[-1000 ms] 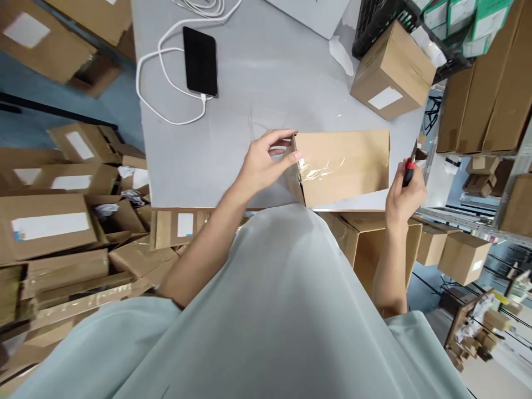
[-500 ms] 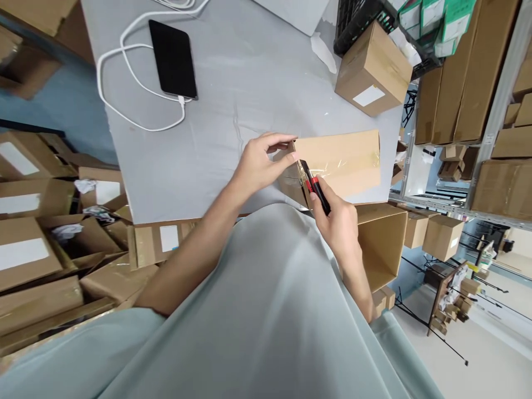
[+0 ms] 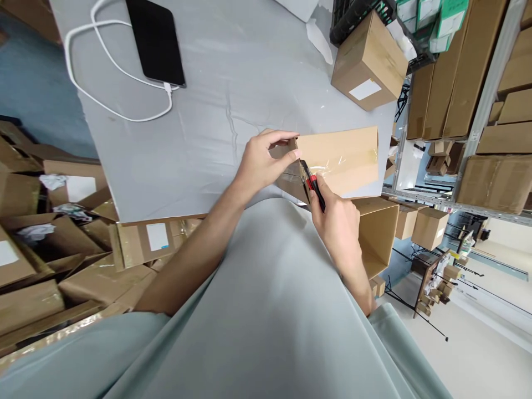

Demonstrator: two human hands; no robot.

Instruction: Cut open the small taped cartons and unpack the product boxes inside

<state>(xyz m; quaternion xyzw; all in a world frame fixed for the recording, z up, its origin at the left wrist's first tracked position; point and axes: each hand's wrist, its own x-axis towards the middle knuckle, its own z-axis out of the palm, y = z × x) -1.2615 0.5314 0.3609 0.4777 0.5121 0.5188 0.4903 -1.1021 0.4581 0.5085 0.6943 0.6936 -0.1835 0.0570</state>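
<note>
Here, at the near edge of a grey table (image 3: pixel 216 133), a person's left hand (image 3: pixel 260 163) pinches the left end of a taped cardboard box (image 3: pixel 338 160), fingers curled over its top corner and thumb on the end face. The right hand (image 3: pixel 338 221) is closed around a red-and-black utility knife (image 3: pixel 313 185), its tip touching the box's left end just beside the left thumb. The box lies flat on the table, close to the person's pale green shirt (image 3: pixel 266 310). Farther back on the table, a black phone (image 3: pixel 155 41) rests screen-up with a white cable (image 3: pixel 112 83) looped beside it, and a smaller labelled box (image 3: pixel 368 64) stands at the far right. Flattened and open cartons (image 3: pixel 50 244) crowd the floor to the left; shelves of boxes (image 3: pixel 490 111) fill the right.
</note>
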